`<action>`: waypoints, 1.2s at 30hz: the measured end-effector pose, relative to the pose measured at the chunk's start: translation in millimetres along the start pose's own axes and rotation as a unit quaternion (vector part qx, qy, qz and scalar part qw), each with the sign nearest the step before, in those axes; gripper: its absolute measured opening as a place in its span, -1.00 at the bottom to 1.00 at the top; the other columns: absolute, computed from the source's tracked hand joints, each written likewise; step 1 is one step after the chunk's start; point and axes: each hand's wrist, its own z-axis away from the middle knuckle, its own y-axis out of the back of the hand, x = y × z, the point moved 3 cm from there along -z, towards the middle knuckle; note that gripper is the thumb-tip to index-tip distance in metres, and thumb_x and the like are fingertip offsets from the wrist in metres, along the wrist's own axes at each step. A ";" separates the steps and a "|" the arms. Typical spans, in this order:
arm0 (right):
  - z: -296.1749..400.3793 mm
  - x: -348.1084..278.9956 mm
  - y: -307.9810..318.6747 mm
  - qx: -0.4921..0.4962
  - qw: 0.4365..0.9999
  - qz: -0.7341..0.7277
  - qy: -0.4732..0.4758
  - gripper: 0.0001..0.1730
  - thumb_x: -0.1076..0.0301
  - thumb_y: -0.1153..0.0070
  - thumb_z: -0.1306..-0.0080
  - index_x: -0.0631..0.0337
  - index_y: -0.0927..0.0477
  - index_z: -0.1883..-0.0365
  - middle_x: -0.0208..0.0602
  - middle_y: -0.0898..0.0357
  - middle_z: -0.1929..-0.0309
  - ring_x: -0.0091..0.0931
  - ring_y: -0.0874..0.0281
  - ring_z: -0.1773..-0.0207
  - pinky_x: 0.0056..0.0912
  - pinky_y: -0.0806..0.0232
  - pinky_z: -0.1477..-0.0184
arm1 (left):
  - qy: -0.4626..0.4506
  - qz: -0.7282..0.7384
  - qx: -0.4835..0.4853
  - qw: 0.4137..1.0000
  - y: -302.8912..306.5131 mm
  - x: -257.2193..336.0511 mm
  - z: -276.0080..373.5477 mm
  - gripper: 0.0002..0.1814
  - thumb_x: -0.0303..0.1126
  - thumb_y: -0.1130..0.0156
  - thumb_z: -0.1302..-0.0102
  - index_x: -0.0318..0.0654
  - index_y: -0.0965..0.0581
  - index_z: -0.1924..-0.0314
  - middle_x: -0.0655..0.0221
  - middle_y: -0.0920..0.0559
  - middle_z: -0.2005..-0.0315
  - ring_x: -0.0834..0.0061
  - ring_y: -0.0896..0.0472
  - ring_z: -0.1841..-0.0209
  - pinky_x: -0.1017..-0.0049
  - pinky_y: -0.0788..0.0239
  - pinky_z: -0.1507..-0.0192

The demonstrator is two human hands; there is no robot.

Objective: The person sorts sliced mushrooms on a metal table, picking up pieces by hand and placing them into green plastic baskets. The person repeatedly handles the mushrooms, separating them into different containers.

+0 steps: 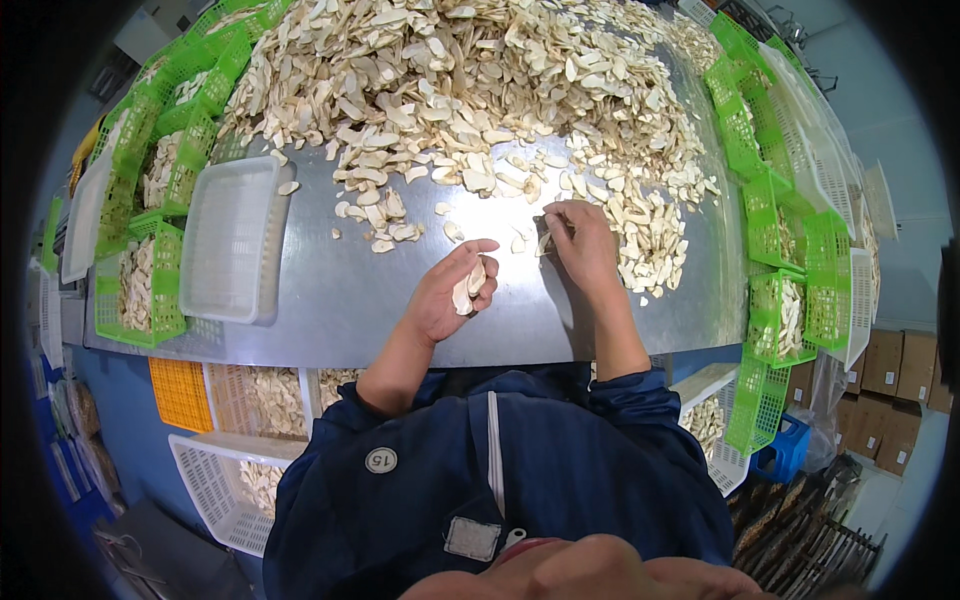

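Note:
A large heap of pale dried slices point(465, 75), possibly mushroom, covers the far part of a metal table point(337, 300). My left hand point(456, 289) is curled around a few of these slices point(468, 285), palm turned up. To its right, my right hand point(583, 244) is held low over the table with its fingertips pointing down at a slice point(544, 244); whether they grip it is hard to tell. Loose slices point(453, 231) lie between and beyond both hands. A smaller spread of slices point(649, 247) is just right of my right hand.
An empty white plastic tray point(229, 240) rests on the table's left. Green perforated baskets with slices line the left point(169, 315) and right point(780, 352) edges. White crates point(225, 487) holding slices stand below the near edge, beside an orange crate point(180, 394). Cardboard boxes point(885, 364) are at far right.

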 end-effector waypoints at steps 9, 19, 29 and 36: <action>1.9 -29.7 -5.3 -0.108 0.991 0.016 -0.073 -0.83 0.36 -0.22 -0.29 0.14 -0.67 0.17 -0.19 -0.64 0.19 -0.22 -0.55 0.03 -0.22 -0.42 0.02 | -0.004 0.010 -0.005 1.000 -0.7 2.0 2.6 -0.65 -0.30 0.04 -0.57 -0.32 -0.37 -0.23 0.28 -0.53 0.22 0.54 -0.48 0.36 0.58 -0.36 0.42; 13.7 -13.8 8.1 -0.028 0.988 0.069 0.137 -0.67 0.54 -0.07 -0.28 0.16 -0.63 -0.02 -0.19 -0.60 -0.04 -0.19 -0.53 -0.06 -0.22 -0.38 -0.18 | -0.006 0.004 0.001 1.000 -0.8 1.2 2.6 -0.65 -0.30 0.03 -0.57 -0.33 -0.37 -0.22 0.29 -0.53 0.22 0.54 -0.48 0.35 0.58 -0.36 0.42; 7.6 -16.7 -3.0 -0.084 0.991 0.059 0.081 -0.83 0.38 -0.23 -0.27 0.23 -0.60 0.22 -0.17 -0.64 0.24 -0.21 -0.58 0.09 -0.25 -0.43 0.04 | -0.012 0.007 -0.020 1.000 5.6 -0.4 3.7 -0.61 -0.25 0.08 -0.59 -0.31 -0.36 -0.27 0.26 -0.56 0.16 0.48 -0.55 0.28 0.56 -0.46 0.36; 17.3 -45.2 -4.4 -0.143 0.938 -0.315 -0.031 -0.68 0.27 -0.23 -0.33 0.20 -0.62 0.00 -0.17 -0.65 0.06 -0.24 -0.64 0.11 -0.27 -0.48 0.03 | -0.022 0.030 0.078 0.996 -21.5 4.7 1.3 -0.55 -0.17 0.18 -0.62 -0.31 -0.33 -0.32 0.17 -0.59 0.04 0.32 -0.64 0.11 0.45 -0.61 0.23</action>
